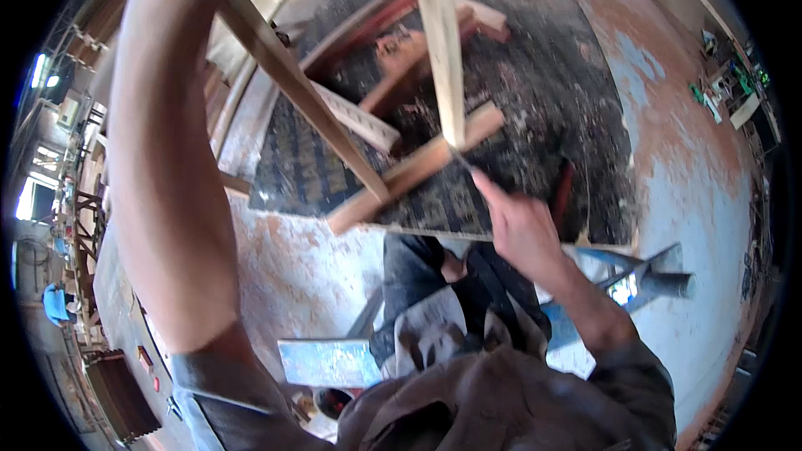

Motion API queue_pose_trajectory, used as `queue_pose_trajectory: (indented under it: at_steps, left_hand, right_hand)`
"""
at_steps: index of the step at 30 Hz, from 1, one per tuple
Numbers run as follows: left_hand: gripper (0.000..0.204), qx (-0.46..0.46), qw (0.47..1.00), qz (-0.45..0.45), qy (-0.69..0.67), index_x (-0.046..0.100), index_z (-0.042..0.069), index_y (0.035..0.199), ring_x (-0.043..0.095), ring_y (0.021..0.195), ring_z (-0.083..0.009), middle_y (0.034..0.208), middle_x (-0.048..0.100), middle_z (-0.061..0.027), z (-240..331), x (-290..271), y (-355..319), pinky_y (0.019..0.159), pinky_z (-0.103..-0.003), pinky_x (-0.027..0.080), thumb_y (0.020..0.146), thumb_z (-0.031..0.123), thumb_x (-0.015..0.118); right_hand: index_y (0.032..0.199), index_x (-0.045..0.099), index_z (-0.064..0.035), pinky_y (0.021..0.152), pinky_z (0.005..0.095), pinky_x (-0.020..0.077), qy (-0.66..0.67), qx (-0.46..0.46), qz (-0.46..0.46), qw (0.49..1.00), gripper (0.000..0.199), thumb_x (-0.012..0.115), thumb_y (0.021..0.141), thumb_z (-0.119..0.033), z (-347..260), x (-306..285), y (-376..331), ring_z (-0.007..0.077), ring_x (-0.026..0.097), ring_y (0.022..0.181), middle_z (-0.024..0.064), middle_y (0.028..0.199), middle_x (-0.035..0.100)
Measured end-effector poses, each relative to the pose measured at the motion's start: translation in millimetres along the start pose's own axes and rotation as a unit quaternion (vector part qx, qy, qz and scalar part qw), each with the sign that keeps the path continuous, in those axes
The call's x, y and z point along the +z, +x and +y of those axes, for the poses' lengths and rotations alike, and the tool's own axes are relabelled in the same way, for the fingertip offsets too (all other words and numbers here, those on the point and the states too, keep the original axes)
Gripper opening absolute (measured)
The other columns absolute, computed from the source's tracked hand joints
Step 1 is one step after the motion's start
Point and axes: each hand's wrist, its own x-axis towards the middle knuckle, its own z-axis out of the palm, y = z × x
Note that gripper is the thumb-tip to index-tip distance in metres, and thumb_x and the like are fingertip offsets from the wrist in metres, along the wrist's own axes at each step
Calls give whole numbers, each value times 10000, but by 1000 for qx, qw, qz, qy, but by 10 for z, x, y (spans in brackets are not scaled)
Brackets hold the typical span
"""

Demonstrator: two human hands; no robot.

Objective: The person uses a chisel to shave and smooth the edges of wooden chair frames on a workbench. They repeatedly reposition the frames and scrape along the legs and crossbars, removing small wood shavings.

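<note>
The frame rests at the near edge of the counter. Expect it light and stiff; hold a leg at mid-length, sparing the joints. The right hand pinches a thin tool; the left hand, out of view, cannot be judged.

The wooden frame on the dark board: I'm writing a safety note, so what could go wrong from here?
The thin tool in the right hand is close to where the pale upright appears to meet the crosspiece; a slip might mark the wood. The crosspiece's lower-left end lies by the front edge of the dark board, so it could slip off if pushed. Loose wooden pieces lie close behind and might get knocked.
</note>
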Motion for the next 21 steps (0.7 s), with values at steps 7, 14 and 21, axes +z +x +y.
queue_pose_trajectory:
  at_steps: [7, 14, 21]
  left_hand:
    - [878, 82, 993, -31, -79, 759, -43, 955, 748, 856, -395, 914, 726, -307, -301, 35, 206, 830, -492, 592, 870, 812, 578]
    - [930, 94, 979, -127, -132, 727, -100, 846, 739, 786, -405, 749, 698, -293, 118, -169, 124, 753, -500, 589, 860, 819, 586]
    - [955, 47, 984, -110, -132, 731, -109, 854, 750, 824, -401, 754, 705, -284, 163, -294, 13, 769, -509, 585, 838, 836, 592]
  right_hand:
    - [1434, 584, -54, 699, 411, 526, 339, 192, -66, 918, 402, 567, 1035, -100, 126, 22, 107, 287, 624, 747, 218, 912, 680]
    - [1349, 555, -25, 793, 553, 540, 104, 33, 33, 993, 372, 576, 981, -77, 171, 28, -233, 483, 670, 929, 255, 1051, 687]
    - [1475, 555, -107, 697, 507, 563, 64, -29, 5, 998, 528, 591, 950, -63, -329, 105, -460, 440, 657, 753, 217, 943, 642]
